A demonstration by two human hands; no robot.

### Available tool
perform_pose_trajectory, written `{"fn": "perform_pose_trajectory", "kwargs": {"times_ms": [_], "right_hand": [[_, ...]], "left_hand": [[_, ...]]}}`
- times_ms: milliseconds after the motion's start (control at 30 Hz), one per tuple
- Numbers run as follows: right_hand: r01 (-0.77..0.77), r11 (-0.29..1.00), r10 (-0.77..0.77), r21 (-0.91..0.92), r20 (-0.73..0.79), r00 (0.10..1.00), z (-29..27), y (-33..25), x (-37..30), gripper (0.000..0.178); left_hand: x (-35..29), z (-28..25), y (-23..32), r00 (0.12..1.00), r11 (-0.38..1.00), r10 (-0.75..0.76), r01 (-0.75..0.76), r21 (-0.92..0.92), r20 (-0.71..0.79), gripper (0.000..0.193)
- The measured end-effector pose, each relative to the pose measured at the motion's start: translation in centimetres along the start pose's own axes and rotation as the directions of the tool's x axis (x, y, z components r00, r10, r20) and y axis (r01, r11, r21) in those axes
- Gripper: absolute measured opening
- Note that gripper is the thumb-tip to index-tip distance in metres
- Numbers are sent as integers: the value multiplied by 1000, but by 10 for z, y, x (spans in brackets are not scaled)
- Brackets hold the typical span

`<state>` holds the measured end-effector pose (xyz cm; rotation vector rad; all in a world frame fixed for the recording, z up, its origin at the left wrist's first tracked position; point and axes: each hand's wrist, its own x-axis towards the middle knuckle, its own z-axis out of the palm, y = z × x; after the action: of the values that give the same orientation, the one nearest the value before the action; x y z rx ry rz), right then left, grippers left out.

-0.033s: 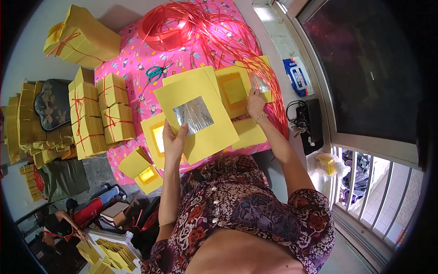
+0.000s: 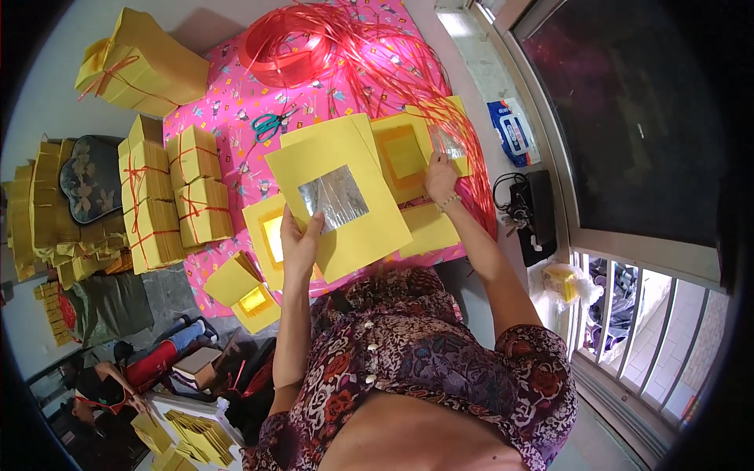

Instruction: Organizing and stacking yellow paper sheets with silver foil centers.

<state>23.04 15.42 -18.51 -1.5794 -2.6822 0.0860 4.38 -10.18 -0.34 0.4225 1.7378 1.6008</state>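
My left hand (image 2: 301, 245) grips the lower left edge of a yellow paper sheet (image 2: 369, 239), its thumb on top beside the silver foil square (image 2: 334, 198) in the middle. Another yellow sheet shows partly beneath it. Toward the right of the table my right hand (image 2: 440, 182) has its fingers closed at the edge of a second foil-centred yellow sheet (image 2: 459, 161). Between the hands lies yellow paper with an orange-framed square (image 2: 402, 153). More yellow paper (image 2: 430, 229) lies below my right hand. My left palm and lower fingers are hidden.
Red plastic strips (image 2: 287, 51) lie coiled at the back, trailing right. Teal-handled scissors (image 2: 267, 125) rest on the pink tablecloth (image 2: 228, 86). Tied yellow bundles (image 2: 149, 208) stand left. A wipes pack (image 2: 512, 133) lies by the window. Another person (image 2: 149, 365) is at lower left.
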Motion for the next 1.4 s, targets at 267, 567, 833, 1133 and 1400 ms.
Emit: {"fn": "perform_pose_trajectory", "kwargs": {"times_ms": [267,567,833,1133,1400], "right_hand": [[-164,939,157,303,47,987,-15,24,10,31],[-97,964,133,247,-134,982,-15,28,3,32],[36,994,-11,103,-230,973,-28,40,15,32],[114,975,-74,190,-205,976,-64,56,20,24],[30,858,-32,513,-5,999,-132,75,46,24]], "left_hand": [[1,0,-5,999,999,38,-38,-27,1,37],[2,-2,-7,1000,999,22,-21,-48,20,34],[1,-1,-6,999,999,41,-41,-31,14,37],[0,3,-3,997,997,71,-70,9,-27,61],[-6,12,11,971,970,233,-228,90,-56,84]]}}
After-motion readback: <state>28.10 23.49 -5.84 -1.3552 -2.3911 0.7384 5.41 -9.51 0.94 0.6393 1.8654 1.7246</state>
